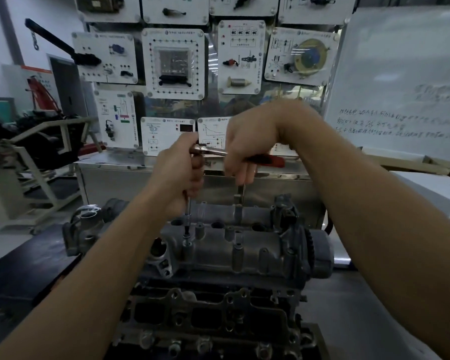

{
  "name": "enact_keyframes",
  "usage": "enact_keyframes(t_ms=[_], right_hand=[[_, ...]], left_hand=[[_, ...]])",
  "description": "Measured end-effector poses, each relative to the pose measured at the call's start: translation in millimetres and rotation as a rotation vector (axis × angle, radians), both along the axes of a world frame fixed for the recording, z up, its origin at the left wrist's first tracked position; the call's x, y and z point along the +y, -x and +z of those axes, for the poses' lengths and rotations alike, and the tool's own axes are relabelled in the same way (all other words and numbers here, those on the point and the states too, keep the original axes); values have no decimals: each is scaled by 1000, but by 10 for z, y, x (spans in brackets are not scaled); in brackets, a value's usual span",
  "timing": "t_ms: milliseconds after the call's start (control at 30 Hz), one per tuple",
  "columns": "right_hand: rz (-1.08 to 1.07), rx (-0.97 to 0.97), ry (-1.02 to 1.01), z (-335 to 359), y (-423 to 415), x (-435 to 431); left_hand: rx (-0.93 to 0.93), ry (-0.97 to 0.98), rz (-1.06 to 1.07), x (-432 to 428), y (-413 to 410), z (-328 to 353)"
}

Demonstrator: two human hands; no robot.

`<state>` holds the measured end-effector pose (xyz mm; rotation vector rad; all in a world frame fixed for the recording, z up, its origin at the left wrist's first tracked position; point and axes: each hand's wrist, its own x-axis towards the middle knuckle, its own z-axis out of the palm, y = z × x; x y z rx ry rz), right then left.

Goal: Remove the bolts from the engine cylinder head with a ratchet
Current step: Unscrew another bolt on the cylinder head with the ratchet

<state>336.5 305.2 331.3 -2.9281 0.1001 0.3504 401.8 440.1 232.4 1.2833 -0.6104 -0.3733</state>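
Here my left hand [178, 175] grips the upright extension bar [189, 207] above the cylinder head [247, 253], while my right hand [247, 149] closes around the ratchet [266, 159] handle.

Dim workshop: training panels [174, 63], whiteboard [400, 81] right.

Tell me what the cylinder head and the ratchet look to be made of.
Cylinder head: likely cast aluminium, going by its dull grey, matte, slightly rough surface. Ratchet: bright steel shaft with glints, and a red and black grip, probably plastic or rubber, held by the right hand.
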Motion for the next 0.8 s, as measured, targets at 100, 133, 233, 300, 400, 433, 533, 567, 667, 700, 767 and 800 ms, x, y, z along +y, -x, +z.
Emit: enact_keyframes(t_ms=[100,133,233,300,400,433,533,567,667,700,767,800], right_hand=[[-67,-369,363,-245,-206,-44],[-51,-469,380,-344,-258,-9],[27,-520,310,-395,-266,50],[32,-292,52,-217,-100,69],[110,161,-290,48,106,154],[107,198,-279,77,100,158],[-30,34,36,-58,-90,77],[-38,-86,198,-141,-179,54],[9,-448,428,-364,-345,53],[29,-510,406,-393,-344,56],[58,-532,311,-339,-241,64],[62,-486,235,-284,-156,74]], left_hand=[[32,-56,-355,99,-30,22],[40,-47,-383,120,-37,30],[61,-10,-205,98,-48,38],[80,16,-12,71,-14,32],[-134,29,158,3,57,-29],[-211,13,189,-16,87,-46],[-174,-37,127,-18,153,-45],[-158,-55,55,-16,160,-31],[-129,-73,-111,52,117,-8],[-108,-61,-185,81,96,-12],[-50,-42,-263,140,46,19],[2,-28,-227,153,23,35]])
